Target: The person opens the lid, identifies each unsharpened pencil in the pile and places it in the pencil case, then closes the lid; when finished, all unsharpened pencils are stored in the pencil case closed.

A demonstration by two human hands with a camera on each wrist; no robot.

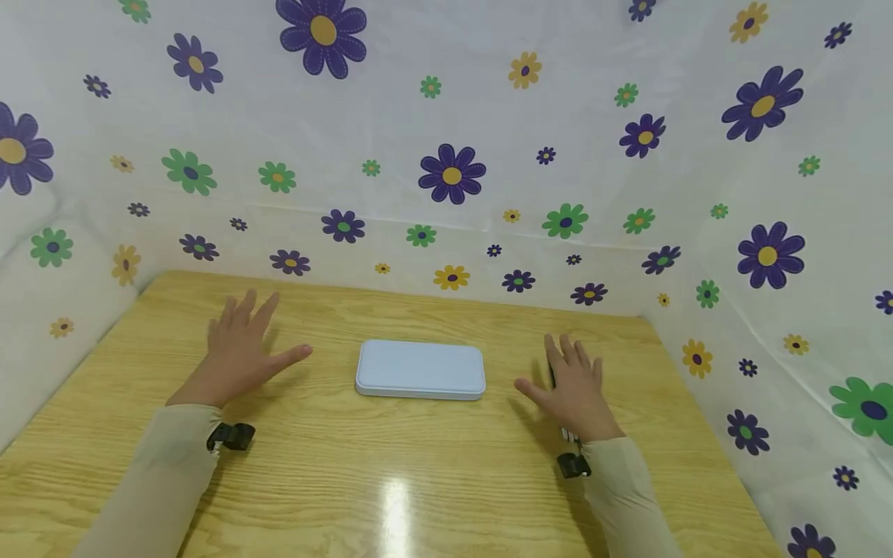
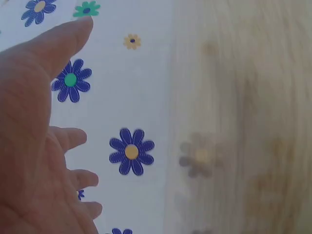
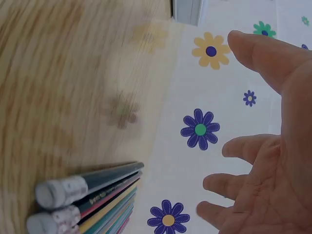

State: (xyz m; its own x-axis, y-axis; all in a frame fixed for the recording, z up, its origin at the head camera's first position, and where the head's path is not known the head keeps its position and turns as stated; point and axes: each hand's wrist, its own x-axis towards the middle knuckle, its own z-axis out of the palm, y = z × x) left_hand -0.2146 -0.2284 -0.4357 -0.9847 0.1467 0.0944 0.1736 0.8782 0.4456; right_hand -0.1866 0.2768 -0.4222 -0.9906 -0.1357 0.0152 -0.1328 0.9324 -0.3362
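Observation:
A closed pale blue flat case (image 1: 420,370) lies in the middle of the wooden table (image 1: 349,473). My left hand (image 1: 240,345) is spread flat to its left, fingers straight, holding nothing; the left wrist view shows its open palm (image 2: 34,151) over the table. My right hand (image 1: 572,384) is spread to the right of the case, also empty. Under it lies a bundle of several pencils (image 3: 90,197) with eraser ends, mostly hidden in the head view, where only a short stretch of the pencils (image 1: 569,436) shows by the wrist. A corner of the case (image 3: 187,9) appears in the right wrist view.
White sheeting printed with flowers (image 1: 453,174) walls the table at the back and on both sides. A black camera clip (image 1: 233,436) sits on the left wrist and another clip (image 1: 574,465) on the right. Bare wood lies in front of the case.

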